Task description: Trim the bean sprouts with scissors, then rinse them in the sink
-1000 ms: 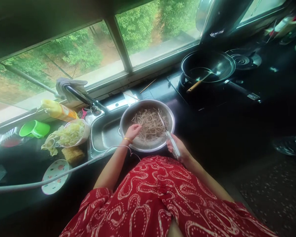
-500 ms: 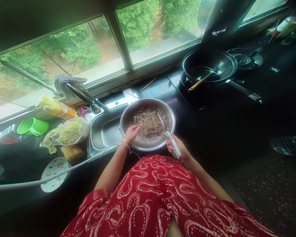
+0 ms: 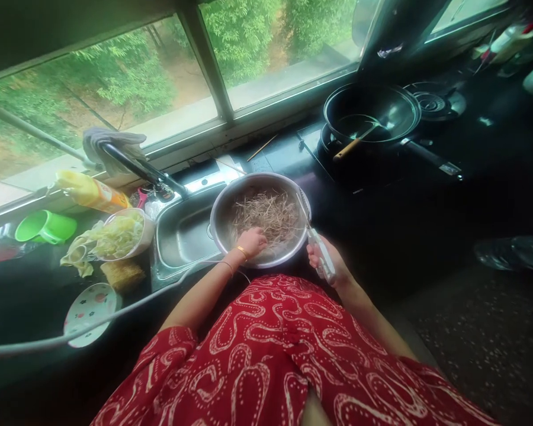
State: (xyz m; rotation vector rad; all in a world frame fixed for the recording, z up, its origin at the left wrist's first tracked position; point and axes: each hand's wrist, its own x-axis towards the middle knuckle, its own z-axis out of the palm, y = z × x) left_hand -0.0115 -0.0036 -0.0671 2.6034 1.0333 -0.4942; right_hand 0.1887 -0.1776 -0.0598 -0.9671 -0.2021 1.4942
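Observation:
A round metal basin (image 3: 217,204) holds a heap of dry, straw-like strands (image 3: 270,213). My left hand (image 3: 252,240) is inside the basin at the near side of the heap, its fingers curled down onto some strands; the fingertips are partly hidden. White-handled kitchen scissors (image 3: 322,255) are gripped in my right hand (image 3: 333,263) just off the basin's right rim. Their blades point up and away, over the rim, apart from the heap.
Left of the basin lies a steel sink (image 3: 182,236) with a faucet (image 3: 137,168). Cut vegetables fill a bowl (image 3: 146,234), near a green mug (image 3: 47,226) and a flowered plate (image 3: 86,313). A pale hose (image 3: 155,291) crosses in front. A wok (image 3: 373,112) sits on the stove.
My left hand has moved right and deeper into the basin, onto the strands. The scissors have shifted right, away from the heap toward the rim. The view has moved slightly.

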